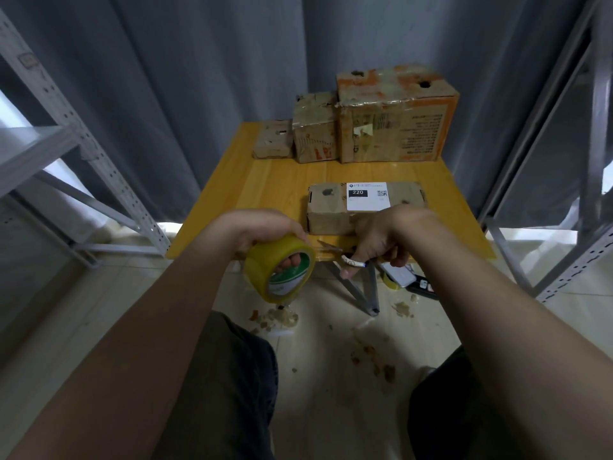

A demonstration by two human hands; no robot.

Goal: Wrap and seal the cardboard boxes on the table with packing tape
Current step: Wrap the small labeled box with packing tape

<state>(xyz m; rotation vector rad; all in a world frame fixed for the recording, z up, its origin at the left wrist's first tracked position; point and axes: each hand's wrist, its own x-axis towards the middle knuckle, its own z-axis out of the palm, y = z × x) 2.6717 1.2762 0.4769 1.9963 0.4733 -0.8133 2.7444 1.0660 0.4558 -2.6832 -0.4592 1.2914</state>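
A flat brown cardboard box with a white shipping label marked "220" is laid near the front of a yellow wooden counter, and everything else is placed in relation to it.

Just in front of the box and to its left, a wide roll of yellowish packing tape is held up off the counter edge by the left hand. The fingers are curled through the roll's green-lined core and grip it.

Directly in front of the box, touching or nearly touching its near side, the right hand is seen. Its fingers are closed through the handles of a pair of scissors, whose blades are parted and pointed left toward the roll.

Behind the box, along the far edge of the counter, three worn cardboard boxes are lined up side by side: a small one, a medium one and a large orange-printed one.

Below and in front of the box, crumpled tape scraps are scattered on the pale floor.
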